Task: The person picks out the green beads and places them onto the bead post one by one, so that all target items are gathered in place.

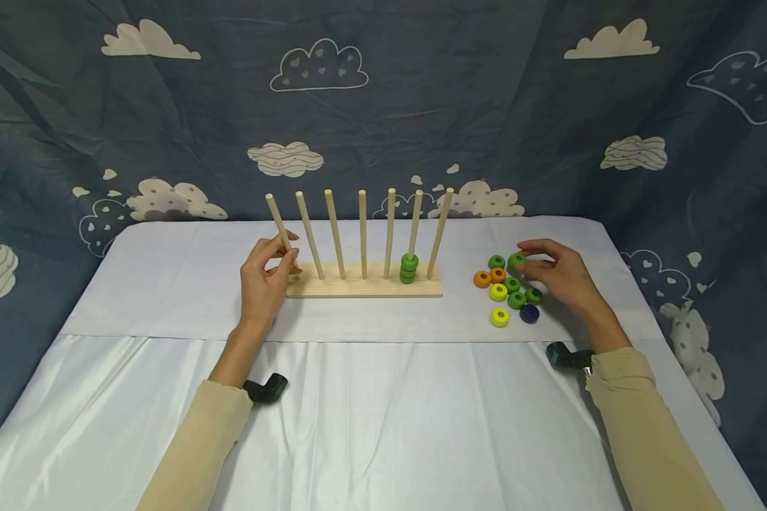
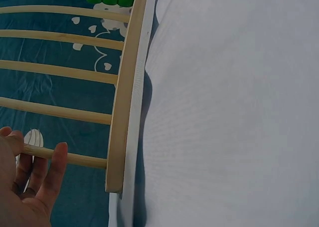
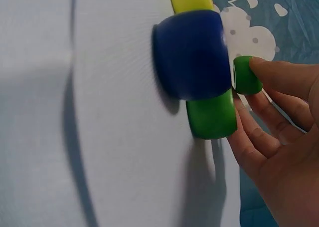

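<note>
My left hand (image 1: 264,278) grips the leftmost peg (image 1: 277,218) of a wooden peg rack (image 1: 363,287), thumb and fingers around it. Three green beads (image 1: 408,269) sit stacked low on the second peg from the right. Over on the right, my right hand (image 1: 564,278) pinches a green bead (image 3: 247,76) between thumb and fingers, at the far side of a group of loose beads. Close to that hand lie a dark blue bead (image 1: 529,314) and another green bead (image 3: 212,118).
Left of the right hand are orange beads (image 1: 482,279), yellow beads (image 1: 499,317) and several more green ones (image 1: 516,300). Everything stands on a white-covered table (image 1: 383,397), with a dark cloud-patterned cloth (image 1: 422,106) hanging behind it.
</note>
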`<control>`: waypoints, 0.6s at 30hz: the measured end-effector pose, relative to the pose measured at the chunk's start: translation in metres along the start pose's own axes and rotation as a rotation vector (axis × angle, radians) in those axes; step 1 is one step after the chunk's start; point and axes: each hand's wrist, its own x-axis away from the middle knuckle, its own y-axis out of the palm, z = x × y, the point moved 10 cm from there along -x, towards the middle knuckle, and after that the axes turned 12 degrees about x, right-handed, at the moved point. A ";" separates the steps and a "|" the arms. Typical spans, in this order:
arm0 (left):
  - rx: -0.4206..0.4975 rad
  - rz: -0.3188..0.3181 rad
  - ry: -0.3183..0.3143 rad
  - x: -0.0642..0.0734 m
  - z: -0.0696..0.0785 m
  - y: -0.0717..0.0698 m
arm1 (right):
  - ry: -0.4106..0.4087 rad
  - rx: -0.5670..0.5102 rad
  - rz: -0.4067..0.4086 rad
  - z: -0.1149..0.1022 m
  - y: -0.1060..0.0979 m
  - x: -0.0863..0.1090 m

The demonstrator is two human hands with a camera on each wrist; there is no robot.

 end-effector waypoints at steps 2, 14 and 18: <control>-0.001 -0.001 0.000 0.000 0.000 0.000 | -0.001 -0.008 0.006 -0.002 -0.002 0.000; -0.001 0.002 0.002 -0.001 0.001 0.001 | -0.033 -0.063 0.101 -0.015 -0.016 0.003; -0.008 0.006 -0.002 0.000 0.002 0.000 | -0.044 -0.074 0.100 -0.021 -0.017 0.004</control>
